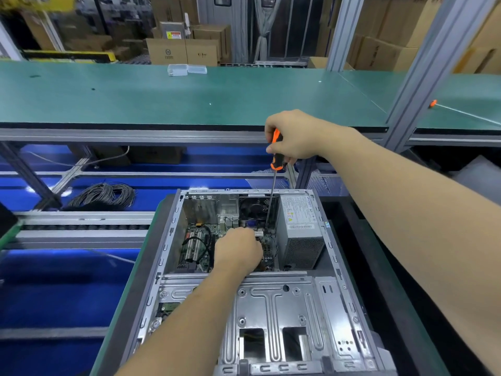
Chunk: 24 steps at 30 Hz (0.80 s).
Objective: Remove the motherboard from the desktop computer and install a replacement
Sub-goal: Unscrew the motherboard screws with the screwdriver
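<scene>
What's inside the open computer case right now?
Inside the case: green motherboard, fan, grey power supply. The left hand covers the board's middle; the right hand holds a screwdriver reaching in.

I see a screwdriver [277,150] with an orange and black handle. The computer case [271,308] is shiny grey. The motherboard [200,240] is green with black wires. The far surface [162,99] is green, the floor [54,294] blue.
</scene>
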{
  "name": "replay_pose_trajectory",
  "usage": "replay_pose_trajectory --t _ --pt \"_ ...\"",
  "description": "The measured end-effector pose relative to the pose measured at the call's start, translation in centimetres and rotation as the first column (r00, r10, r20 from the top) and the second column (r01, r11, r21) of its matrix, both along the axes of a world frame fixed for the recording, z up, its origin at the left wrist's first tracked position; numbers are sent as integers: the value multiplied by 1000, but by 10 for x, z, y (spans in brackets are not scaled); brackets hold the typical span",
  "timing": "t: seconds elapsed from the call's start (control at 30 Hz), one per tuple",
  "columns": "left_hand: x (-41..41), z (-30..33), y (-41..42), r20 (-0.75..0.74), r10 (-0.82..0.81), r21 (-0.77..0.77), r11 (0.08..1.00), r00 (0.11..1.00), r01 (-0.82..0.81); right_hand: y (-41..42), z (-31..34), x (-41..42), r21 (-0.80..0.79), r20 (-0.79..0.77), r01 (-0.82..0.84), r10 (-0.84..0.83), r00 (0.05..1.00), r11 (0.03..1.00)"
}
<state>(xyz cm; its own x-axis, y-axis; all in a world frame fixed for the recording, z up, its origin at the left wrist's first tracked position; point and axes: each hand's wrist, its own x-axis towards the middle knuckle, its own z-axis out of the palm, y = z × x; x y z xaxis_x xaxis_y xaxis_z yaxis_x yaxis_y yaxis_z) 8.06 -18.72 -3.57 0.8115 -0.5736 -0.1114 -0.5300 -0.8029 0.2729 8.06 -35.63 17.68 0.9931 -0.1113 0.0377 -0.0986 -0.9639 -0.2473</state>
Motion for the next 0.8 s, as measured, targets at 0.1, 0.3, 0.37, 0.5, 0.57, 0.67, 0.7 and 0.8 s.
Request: replay_pose_trajectory --t 0.1,0.3,0.37,0.5,0.57,0.67,0.7,0.8 --pt "1 0 -2 11 2 -2 1000 1000 -2 -3 3 -2 14 26 4 -5 1000 1000" --pt "4 -3 0 0 9 -69 998 1000 -9 -7 19 -14 17 64 28 -29 998 999" --pt "5 -7 0 -12 -19 -103 995 1000 18 -6 27 -21 10 79 31 -32 996 999" --pt "13 -9 0 -174 13 -216 975 985 -50 -1 47 -33 5 131 37 -37 991 999" --pt "18 -10 0 -293 73 -310 936 953 -167 4 58 -38 19 152 35 -37 988 999" --pt "23 -10 5 -411 166 -383 861 897 -335 13 76 -46 39 179 23 -29 983 999" --pt "23 -10 6 -427 186 -390 845 885 -366 16 82 -48 50 189 20 -29 982 999" --pt "21 -10 6 -419 150 -398 856 896 -329 25 94 -53 107 202 3 -25 979 994"
